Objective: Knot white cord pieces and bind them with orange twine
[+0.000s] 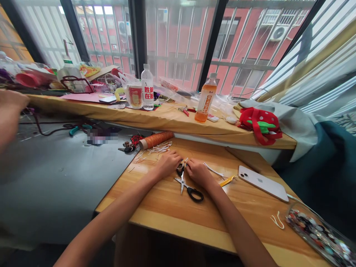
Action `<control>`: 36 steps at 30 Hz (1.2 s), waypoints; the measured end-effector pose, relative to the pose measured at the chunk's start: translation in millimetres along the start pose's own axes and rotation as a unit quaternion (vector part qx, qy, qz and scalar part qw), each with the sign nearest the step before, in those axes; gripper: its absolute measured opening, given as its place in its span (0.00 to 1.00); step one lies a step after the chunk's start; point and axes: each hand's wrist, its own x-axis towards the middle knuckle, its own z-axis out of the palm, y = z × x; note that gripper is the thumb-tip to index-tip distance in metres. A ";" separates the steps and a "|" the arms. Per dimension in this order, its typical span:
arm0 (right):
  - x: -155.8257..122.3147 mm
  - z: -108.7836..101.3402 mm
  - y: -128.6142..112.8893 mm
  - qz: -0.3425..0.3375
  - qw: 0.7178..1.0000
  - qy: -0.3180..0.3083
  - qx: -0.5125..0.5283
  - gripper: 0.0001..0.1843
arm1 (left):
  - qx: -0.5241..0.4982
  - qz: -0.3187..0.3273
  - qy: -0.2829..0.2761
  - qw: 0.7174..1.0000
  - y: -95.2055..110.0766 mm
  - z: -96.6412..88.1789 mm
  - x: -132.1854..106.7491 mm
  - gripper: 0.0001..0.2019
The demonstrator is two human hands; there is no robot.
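Observation:
My left hand (pixel 170 163) and my right hand (pixel 198 171) meet over the wooden table, fingers pinched close together. Between the fingertips shows a small end of white cord (pixel 186 160), with a bit of orange beside it; most of it is hidden by the fingers. Just below the hands lies a pair of scissors (pixel 182 181) with black handles, its blades spread apart. One of its handle loops is partly under the fingers. A white strip (pixel 213 169) rests right of my right hand, and a yellow ribbon (pixel 228 181) lies past that wrist.
An orange thread spool (pixel 156 140) and loose white cords (pixel 160 147) lie behind my left hand. Rightward are a phone (pixel 263 183) and a box of beads (pixel 319 233). Bottles (pixel 206 98) stand on the cloth-covered ledge (pixel 178 124). Another person's hand (pixel 11 115) appears at far left.

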 end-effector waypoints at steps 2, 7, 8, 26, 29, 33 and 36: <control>0.6 1.1 0.4 -0.016 1.000 -0.002 0.016 0.11 | -0.015 -0.016 -0.002 1.000 -0.5 2.1 -0.8 0.11; 0.6 2.5 2.8 -0.022 0.999 0.007 0.047 0.11 | -0.049 -0.039 -0.007 0.998 -2.2 8.2 -1.3 0.09; 0.5 2.4 3.0 -0.019 0.999 0.010 0.044 0.11 | -0.050 -0.038 -0.008 0.998 -2.3 9.0 -1.2 0.09; -1.1 -0.5 -1.0 0.035 0.999 -0.005 -0.033 0.11 | -0.050 -0.028 -0.006 0.998 2.0 9.9 1.0 0.11; -1.9 1.5 -0.6 0.053 0.998 0.008 -0.038 0.12 | -0.056 -0.015 0.001 0.998 1.1 10.0 1.2 0.12; -1.5 7.2 5.1 0.082 0.996 0.040 0.015 0.12 | -0.076 -0.008 0.012 0.997 -1.1 9.6 1.9 0.12; 0.2 10.8 14.2 0.083 0.987 0.054 0.123 0.11 | -0.092 -0.029 0.031 0.995 -2.4 9.8 2.5 0.11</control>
